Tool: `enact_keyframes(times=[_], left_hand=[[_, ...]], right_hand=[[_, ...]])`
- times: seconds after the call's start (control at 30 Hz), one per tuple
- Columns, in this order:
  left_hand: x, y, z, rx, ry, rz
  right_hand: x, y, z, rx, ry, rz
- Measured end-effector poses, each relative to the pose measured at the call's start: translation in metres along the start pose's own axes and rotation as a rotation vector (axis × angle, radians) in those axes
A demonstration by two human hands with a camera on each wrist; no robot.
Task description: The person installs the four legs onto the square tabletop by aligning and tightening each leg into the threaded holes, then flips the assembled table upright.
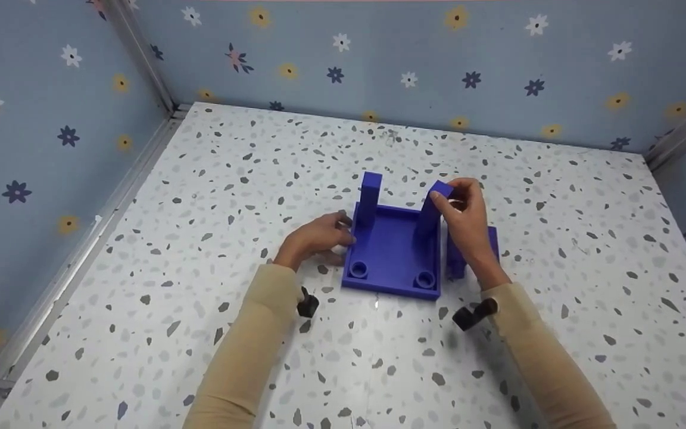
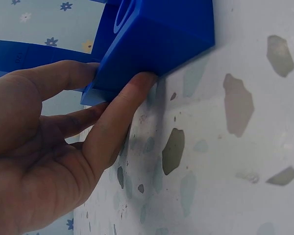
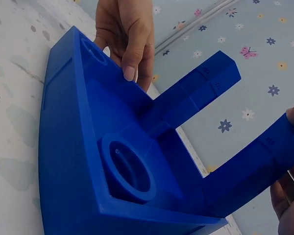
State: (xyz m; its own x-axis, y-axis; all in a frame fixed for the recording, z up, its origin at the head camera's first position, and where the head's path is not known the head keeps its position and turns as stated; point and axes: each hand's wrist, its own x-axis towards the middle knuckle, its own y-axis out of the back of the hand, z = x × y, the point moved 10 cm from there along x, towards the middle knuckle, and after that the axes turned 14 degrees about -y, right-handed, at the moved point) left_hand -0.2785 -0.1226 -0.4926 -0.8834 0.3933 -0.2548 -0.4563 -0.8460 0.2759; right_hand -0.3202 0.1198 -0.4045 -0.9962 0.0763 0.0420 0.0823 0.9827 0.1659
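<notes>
The blue top of a small table [image 1: 387, 250] lies upturned, with a raised rim and round sockets [image 3: 130, 166] in its two near corners. A square blue leg [image 1: 370, 193] stands upright at its far left corner. My right hand [image 1: 468, 220] pinches the upper end of a second blue leg [image 3: 255, 169] at the far right corner, thumb on the near face. This leg leans slightly outward in the head view. My left hand [image 1: 322, 234] rests its extended fingers [image 2: 132, 93] against the outside of the top's left wall, with one tip at the rim.
More blue pieces [image 1: 456, 262] lie to the right of the top, partly hidden beneath my right hand and wrist. Speckled white table surface [image 1: 259, 161] surrounds the parts. Blue flowered panels [image 1: 379, 59] stand along the back and sides.
</notes>
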Motion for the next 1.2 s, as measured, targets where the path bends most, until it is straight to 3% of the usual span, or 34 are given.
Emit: enact_keyframes(times=[0.13, 0.37, 0.57, 0.8, 1.03, 1.2], left_hand=[[-0.001, -0.001, -0.001, -0.045, 0.015, -0.005], [-0.002, -0.003, 0.000, -0.081, 0.022, -0.005], [-0.001, -0.002, 0.001, -0.046, 0.011, -0.009], [-0.002, -0.002, 0.001, -0.047, 0.021, -0.006], [-0.002, -0.003, -0.001, -0.067, 0.030, -0.004], [0.000, -0.001, 0.001, -0.013, 0.013, -0.010]], right_hand=[[-0.002, 0.000, -0.002, -0.017, 0.002, 0.016], [-0.020, -0.003, -0.028, -0.029, 0.002, 0.026], [-0.018, -0.003, -0.023, -0.049, -0.031, 0.011], [0.002, -0.002, 0.002, 0.099, -0.114, -0.078], [0.006, -0.013, 0.004, 0.245, -0.159, -0.255], [0.005, -0.016, 0.002, 0.275, -0.146, -0.313]])
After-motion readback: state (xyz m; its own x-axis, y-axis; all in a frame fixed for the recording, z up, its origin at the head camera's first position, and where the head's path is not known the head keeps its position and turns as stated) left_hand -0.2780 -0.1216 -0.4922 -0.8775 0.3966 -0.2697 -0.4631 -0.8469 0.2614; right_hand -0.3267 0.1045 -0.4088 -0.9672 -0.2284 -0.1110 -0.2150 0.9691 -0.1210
